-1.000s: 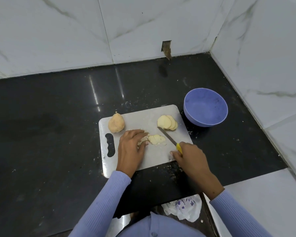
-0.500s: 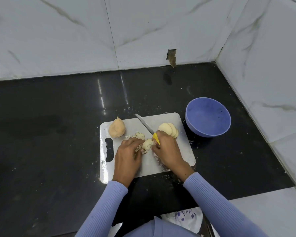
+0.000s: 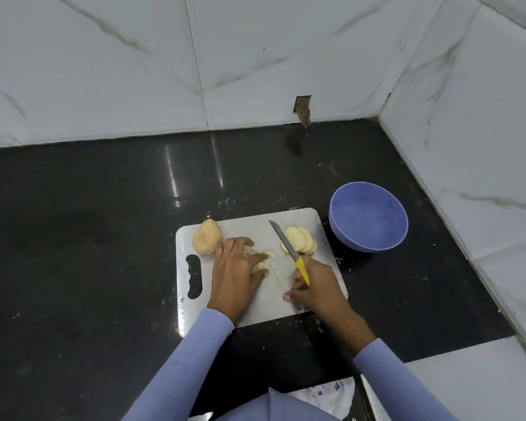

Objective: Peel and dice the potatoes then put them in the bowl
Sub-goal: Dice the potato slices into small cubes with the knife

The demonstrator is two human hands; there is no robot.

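Diced potato (image 3: 260, 259) under left hand (image 3: 236, 275) (seemingly).

Cutting board (image 3: 313, 218) on the bench (image 3: 104, 238), toward its right rear corner. Bowl (image 3: 368, 218) just right of the board's far right corner. On the board: whole potato (image 3: 206, 240) at far left corner, slices (image 3: 301, 244) at far right, diced bits (image 3: 260, 259) mid-board under the left hand (image 3: 236, 275), perhaps touching. Knife (image 3: 289, 250) in the right hand (image 3: 315, 287), lying over the slices' left edge.
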